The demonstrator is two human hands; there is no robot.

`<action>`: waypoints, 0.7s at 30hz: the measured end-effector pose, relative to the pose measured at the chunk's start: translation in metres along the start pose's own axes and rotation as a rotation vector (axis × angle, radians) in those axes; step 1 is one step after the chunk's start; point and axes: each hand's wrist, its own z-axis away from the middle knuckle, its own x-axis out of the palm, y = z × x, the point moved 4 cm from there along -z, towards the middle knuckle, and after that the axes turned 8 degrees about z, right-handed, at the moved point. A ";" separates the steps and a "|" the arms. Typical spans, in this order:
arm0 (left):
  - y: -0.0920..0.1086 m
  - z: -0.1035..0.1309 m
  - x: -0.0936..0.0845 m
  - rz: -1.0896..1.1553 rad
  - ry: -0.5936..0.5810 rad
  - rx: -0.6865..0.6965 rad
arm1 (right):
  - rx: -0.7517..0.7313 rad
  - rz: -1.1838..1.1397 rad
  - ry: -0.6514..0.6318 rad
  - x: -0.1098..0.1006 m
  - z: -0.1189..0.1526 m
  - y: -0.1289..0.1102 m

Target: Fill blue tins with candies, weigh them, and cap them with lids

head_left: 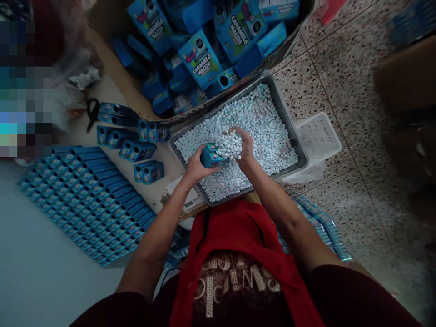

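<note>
My left hand (198, 168) is wrapped round a small blue candy box (210, 156), held over a grey metal tray (303, 156). My right hand (245, 147) is cupped and full of small white and pale blue candies (229, 144), close against the box's top. The candies partly cover the box opening, so how full it is cannot be seen. Loose candies (228, 179) of the same kind cover most of the tray under both hands.
A large cardboard box (112, 63) of blue cartons stands beyond the tray. To the left are small blue boxes (138, 150), black scissors (92, 113) and a big stack of blue boxes (91, 204). A white plastic lid (320, 136) lies right of the tray.
</note>
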 end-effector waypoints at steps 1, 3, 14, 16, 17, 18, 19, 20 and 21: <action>-0.004 0.006 -0.001 0.073 0.017 0.026 | -0.020 -0.026 -0.010 0.001 0.005 -0.009; -0.012 0.015 -0.001 0.191 0.071 0.050 | -0.076 -0.035 -0.043 0.004 0.016 -0.030; -0.050 0.015 0.003 0.134 0.085 0.283 | -0.209 -0.117 -0.174 0.046 0.055 -0.090; -0.063 0.011 0.000 0.022 0.069 0.435 | -0.196 -0.145 -0.158 0.051 0.055 -0.092; -0.068 0.009 -0.002 -0.034 0.073 0.518 | -0.188 -0.153 -0.150 0.053 0.055 -0.092; -0.072 0.007 -0.003 -0.083 0.075 0.595 | -0.187 -0.164 -0.143 0.054 0.055 -0.093; -0.074 0.006 -0.004 -0.125 0.068 0.663 | -0.195 -0.175 -0.145 0.055 0.055 -0.094; -0.076 0.004 -0.004 -0.163 0.051 0.717 | -0.209 -0.182 -0.155 0.057 0.054 -0.095; -0.076 0.003 -0.004 -0.193 0.033 0.754 | -0.229 -0.183 -0.169 0.058 0.054 -0.095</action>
